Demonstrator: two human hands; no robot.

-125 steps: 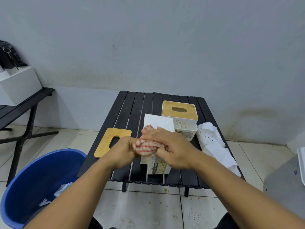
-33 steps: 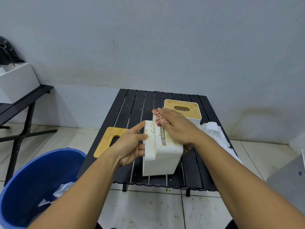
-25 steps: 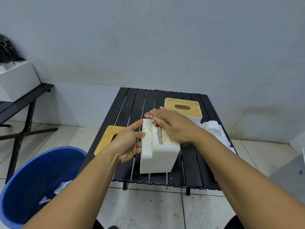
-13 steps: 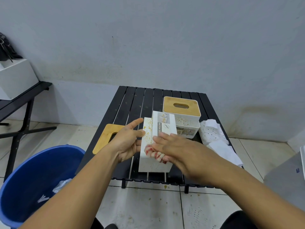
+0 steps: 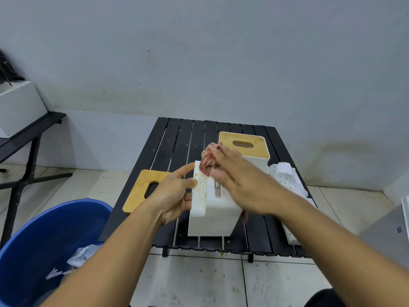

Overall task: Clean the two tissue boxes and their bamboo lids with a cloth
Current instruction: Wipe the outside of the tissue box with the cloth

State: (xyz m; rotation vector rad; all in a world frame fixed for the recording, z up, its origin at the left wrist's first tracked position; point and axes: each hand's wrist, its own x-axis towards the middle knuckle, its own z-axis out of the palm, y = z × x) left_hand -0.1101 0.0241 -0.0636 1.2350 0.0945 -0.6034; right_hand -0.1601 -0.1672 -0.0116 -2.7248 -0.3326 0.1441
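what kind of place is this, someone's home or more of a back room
Probably a plain utility or back room, not a furnished living space: a bare, stained wall, a grimy tiled floor, a low black slatted table and a blue plastic tub holding scraps.

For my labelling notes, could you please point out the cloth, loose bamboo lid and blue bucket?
cloth [image 5: 205,160]: head view, bunched end.
loose bamboo lid [image 5: 138,189]: head view, wood left of slot.
blue bucket [image 5: 33,251]: head view, inner wall.
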